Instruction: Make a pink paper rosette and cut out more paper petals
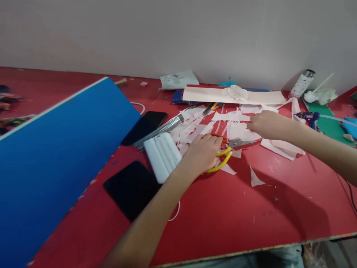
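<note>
Head view: our left hand [202, 154] presses down over the yellow-handled scissors [223, 158], fingers clenched on them near the pivot. Our right hand [269, 124] reaches in from the right, fingers released and resting on pale paper scraps [237, 128]. Open red tabletop [279, 208] runs to the near edge; a tilted blue board [61, 156] walls the left side.
</note>
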`<state>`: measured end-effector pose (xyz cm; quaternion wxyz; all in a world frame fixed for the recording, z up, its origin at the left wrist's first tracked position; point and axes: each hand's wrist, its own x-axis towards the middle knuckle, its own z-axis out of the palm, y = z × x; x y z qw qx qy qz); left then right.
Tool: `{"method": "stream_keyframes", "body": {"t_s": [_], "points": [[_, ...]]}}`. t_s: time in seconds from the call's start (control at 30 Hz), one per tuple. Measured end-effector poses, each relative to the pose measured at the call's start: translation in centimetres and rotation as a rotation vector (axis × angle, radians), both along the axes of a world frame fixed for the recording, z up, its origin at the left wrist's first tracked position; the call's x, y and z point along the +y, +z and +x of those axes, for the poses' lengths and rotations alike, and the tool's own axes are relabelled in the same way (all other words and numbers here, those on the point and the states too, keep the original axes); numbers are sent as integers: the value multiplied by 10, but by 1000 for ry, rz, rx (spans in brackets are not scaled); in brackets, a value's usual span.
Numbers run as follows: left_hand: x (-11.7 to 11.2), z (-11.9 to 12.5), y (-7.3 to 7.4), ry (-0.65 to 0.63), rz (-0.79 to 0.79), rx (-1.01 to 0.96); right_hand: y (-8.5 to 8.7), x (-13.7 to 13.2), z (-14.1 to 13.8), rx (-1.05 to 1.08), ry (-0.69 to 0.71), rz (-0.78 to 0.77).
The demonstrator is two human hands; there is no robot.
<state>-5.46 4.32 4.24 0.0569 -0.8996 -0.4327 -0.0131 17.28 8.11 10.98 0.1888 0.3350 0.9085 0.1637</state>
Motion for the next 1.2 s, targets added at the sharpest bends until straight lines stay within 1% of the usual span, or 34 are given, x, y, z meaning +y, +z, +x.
{"method": "stream_keyframes", "body": {"t_s": [0.23,0.63,0.93,1.2], "points": [[1,-1,-2,-28,24,-14,-1,3,1,5,-11,-24],[4,-5,-8,-66,75,-17,0,6,0,-19,-75,-85],[1,-3,-6,-75,83,-30,3,6,0,41,-119,-119],[0,-1,-4,-70,58,-22,6,4,-4,59,-113,-141]]}}
